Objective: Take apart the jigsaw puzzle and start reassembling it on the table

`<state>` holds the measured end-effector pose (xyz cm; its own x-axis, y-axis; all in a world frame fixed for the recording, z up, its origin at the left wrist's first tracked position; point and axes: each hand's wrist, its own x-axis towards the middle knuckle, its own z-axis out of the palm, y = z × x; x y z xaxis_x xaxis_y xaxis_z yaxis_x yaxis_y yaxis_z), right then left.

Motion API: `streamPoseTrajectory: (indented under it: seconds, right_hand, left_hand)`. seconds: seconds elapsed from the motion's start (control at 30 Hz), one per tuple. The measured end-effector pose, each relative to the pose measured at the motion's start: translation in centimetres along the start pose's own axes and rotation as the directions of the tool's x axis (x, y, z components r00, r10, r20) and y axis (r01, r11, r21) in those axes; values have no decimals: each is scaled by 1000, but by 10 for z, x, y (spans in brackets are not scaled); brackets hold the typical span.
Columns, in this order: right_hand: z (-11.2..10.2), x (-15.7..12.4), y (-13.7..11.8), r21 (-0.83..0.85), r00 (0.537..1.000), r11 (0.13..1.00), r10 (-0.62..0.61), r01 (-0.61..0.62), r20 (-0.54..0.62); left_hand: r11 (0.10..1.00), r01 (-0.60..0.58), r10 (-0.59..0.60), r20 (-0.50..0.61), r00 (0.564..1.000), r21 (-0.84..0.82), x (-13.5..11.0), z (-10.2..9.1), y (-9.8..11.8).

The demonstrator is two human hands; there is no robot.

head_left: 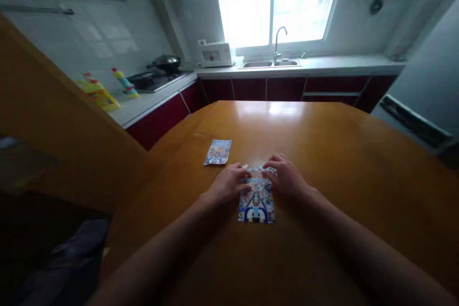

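Observation:
A jigsaw puzzle (256, 201) with a blue cartoon dog's face at its near end lies flat on the wooden table. Across its far end runs a narrow strip of joined puzzle pieces (256, 169), with a thin gap between the two. My left hand (231, 182) rests at the left edge, fingers apart, its fingertips by the strip's left end and its thumb on the puzzle. At the strip's right end, my right hand (283, 174) has bent fingers and thumb closed about the pieces. A crumpled picture sheet (218, 152) lies beyond my left hand.
The wooden table (322, 153) spreads around the puzzle. Behind it, a counter carries a sink (270, 63), a white microwave (215, 54) and a stove with a dark pan (165, 63). Yellow bottles (124, 82) stand at the left. A wooden panel (71, 129) rises at the left.

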<state>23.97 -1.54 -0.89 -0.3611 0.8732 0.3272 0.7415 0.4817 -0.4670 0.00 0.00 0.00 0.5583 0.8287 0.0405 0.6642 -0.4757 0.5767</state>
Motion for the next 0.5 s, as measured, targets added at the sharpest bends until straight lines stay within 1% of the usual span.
streamPoseTrajectory:
  seconds: [0.1, 0.17, 0.3, 0.43, 0.5]
  right_hand:
    - [6, -4, -14, -56, 987, 994, -85, 93, 134]
    - [8, -6, -19, -35, 982, 995, -82, 89, 171]
    - [10, -6, -22, 91, 987, 996, -23, 9, 160]
    - [10, -6, -20, 159, 992, 987, 3, -23, 123]
    - [10, -6, -18, 208, 995, 978, 10, -29, 95]
  left_hand:
    - [1000, 23, -23, -1, 1000, -1, 4, 1, -2]
    - [1000, 23, -23, 1, 1000, -13, 6, 3, -2]
    - [997, 7, -7, 3, 1000, -71, 8, 5, -3]
    - [990, -14, 16, 14, 1000, -140, 11, 5, -6]
    - [989, -31, 32, 2, 999, -146, 13, 4, -8]
